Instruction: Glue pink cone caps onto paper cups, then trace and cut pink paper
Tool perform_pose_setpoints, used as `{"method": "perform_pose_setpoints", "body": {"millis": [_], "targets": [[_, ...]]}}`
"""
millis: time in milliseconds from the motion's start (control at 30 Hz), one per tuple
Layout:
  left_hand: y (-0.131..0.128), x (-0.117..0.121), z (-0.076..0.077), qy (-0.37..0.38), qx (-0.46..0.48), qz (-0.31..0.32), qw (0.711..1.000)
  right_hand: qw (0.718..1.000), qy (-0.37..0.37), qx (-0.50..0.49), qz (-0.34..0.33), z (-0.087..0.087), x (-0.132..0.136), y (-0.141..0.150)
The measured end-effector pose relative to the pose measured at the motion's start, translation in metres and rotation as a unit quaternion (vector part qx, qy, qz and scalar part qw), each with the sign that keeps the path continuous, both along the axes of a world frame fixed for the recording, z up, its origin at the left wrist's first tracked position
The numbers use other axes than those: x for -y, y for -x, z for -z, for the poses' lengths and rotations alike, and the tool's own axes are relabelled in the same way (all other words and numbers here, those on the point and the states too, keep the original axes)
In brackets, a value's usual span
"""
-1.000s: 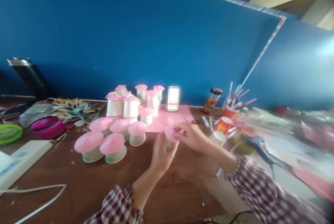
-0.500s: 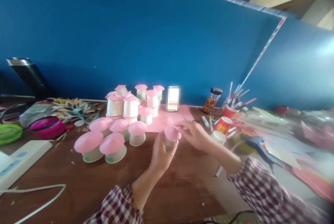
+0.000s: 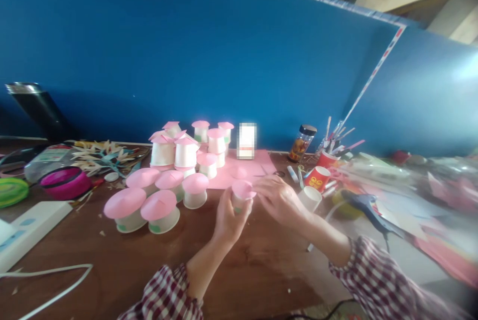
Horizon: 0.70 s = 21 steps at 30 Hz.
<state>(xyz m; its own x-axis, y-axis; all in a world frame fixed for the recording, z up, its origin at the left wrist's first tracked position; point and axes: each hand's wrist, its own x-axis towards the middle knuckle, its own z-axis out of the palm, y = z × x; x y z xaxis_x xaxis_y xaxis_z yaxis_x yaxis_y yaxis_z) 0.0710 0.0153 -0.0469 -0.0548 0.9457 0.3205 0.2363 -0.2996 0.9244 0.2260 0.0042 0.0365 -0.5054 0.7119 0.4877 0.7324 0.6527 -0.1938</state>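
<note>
Head camera view: the left hand [image 3: 230, 215] grasps a small paper cup [image 3: 238, 205], its thumb and fingers wrapped around the sides, and the cup stands roughly upright at the middle of the scene, just in front of a pink sheet [image 3: 267, 160]; whether its bottom touches the brown table [image 3: 239, 270] cannot be told. A pink cap [image 3: 243, 189], a shallow paper cone, sits on top of the cup. The right hand [image 3: 278, 198] is beside it, with loosely bent fingers reaching to the right edge of the cap; whether they pinch that edge or are free of it cannot be told. To the left of the held cup, five short capped cups [image 3: 159, 205] stand near one another on the table, each under its own pink cone, and behind them a cluster of further capped cups [image 3: 163, 155] stands near the blue wall [image 3: 186, 51]. Another pink cone [image 3: 238, 172] lies on the sheet behind the held cup. Right of the hands are a white cup [image 3: 310, 199], a red cup [image 3: 317, 179], a jar with a dark lid [image 3: 300, 146] and a glue gun [image 3: 366, 205], while a white power strip [image 3: 35, 233] lies at the far left
</note>
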Motion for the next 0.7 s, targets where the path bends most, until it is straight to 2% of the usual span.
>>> {"method": "perform_pose_setpoints", "body": {"millis": [567,700], "targets": [[0.0002,0.0011,-0.0032,0.018,0.021,0.011,1.0,1.0,-0.011,-0.01,-0.007,0.003,-0.0018,0.0016],[0.001,0.0014,-0.0042,0.017,0.021,0.014,1.0,1.0,-0.007,-0.02,0.012,0.0006,-0.0014,0.0006]]}}
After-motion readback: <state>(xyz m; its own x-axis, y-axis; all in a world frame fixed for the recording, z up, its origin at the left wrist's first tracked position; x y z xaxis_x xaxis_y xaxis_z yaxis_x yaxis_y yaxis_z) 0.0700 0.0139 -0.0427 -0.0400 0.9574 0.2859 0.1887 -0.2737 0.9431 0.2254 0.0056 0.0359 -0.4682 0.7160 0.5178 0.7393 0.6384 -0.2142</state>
